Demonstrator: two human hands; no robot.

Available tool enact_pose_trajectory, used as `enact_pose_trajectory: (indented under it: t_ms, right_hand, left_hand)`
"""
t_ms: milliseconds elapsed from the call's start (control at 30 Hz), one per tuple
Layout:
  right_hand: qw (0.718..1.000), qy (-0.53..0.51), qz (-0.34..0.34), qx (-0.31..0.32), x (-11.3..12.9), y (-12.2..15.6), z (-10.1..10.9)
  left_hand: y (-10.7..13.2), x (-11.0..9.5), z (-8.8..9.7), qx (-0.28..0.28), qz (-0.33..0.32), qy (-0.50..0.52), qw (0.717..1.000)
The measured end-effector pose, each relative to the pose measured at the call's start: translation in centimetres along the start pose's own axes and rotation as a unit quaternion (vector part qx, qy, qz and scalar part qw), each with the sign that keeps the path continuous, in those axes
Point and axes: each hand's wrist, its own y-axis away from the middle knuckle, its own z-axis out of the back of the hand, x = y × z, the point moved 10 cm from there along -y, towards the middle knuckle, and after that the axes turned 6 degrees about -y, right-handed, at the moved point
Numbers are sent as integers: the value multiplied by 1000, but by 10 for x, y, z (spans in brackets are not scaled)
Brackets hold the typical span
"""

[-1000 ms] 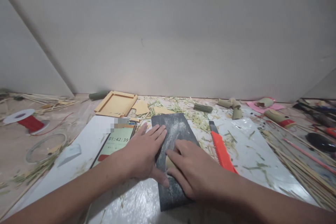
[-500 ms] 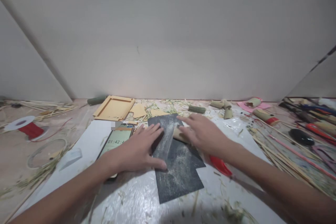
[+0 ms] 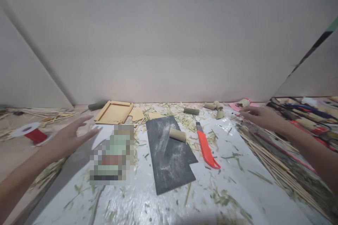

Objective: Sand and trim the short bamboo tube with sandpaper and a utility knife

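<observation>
My left hand (image 3: 69, 137) hovers left of the phone with fingers and thumb spread, holding nothing. Over at the right, my right hand (image 3: 260, 116) reaches close to a short bamboo tube (image 3: 243, 103) on pink paper; its fingers point left, slightly bent and apart, with nothing visible in them. A dusty dark sheet of sandpaper (image 3: 169, 161) lies between the hands, and a bamboo tube (image 3: 177, 135) rests on it. Beside it lies a saw with a red handle (image 3: 207, 149). The phone (image 3: 113, 154) is blurred out by pixels.
A shallow wooden frame (image 3: 114, 111) sits near the wall. On the left stands a spool of red cord (image 3: 35, 134). Thin bamboo sticks (image 3: 280, 172) and several tools (image 3: 306, 110) lie on the right. Shavings are scattered over the white sheet (image 3: 126, 200).
Both hands have left the sandpaper and moved apart, the left one leftward, the right one far right. The bamboo tube on the sandpaper and the red-handled saw are now uncovered.
</observation>
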Motion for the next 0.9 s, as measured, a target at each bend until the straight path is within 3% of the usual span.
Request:
enact_pose_trajectory:
  t_ms: [67, 167, 233, 300, 367, 467, 567, 733, 833, 900]
  right_hand:
    - [998, 4, -2, 62, 9, 8, -21]
    - [993, -1, 10, 120, 38, 20, -51]
    - [988, -12, 29, 148, 68, 29, -69]
    - [982, -20, 61, 177, 105, 40, -85]
    - [973, -13, 107, 204, 143, 51, -99]
    - [964, -14, 141, 226, 179, 60, -110]
    - [965, -28, 135, 225, 181, 56, -110]
    - [978, -35, 83, 189, 140, 43, -84]
    - [982, -35, 26, 182, 121, 49, -77]
    - [980, -18, 12, 195, 121, 61, -83]
  left_hand:
    - [11, 4, -10, 25, 16, 14, 999]
    - [30, -9, -23, 45, 40, 15, 998]
    - [43, -29, -33, 68, 48, -20, 996]
    - [55, -61, -46, 101, 12, -70, 992]
    - [61, -87, -51, 98, -3, -142, 985]
    - [62, -101, -50, 77, 37, -174, 981]
    - [57, -94, -49, 99, 52, -152, 982]
    - [53, -56, -33, 160, 66, -77, 982]
    - [50, -37, -24, 160, 88, -12, 983]
    - [49, -32, -21, 141, 102, -23, 984]
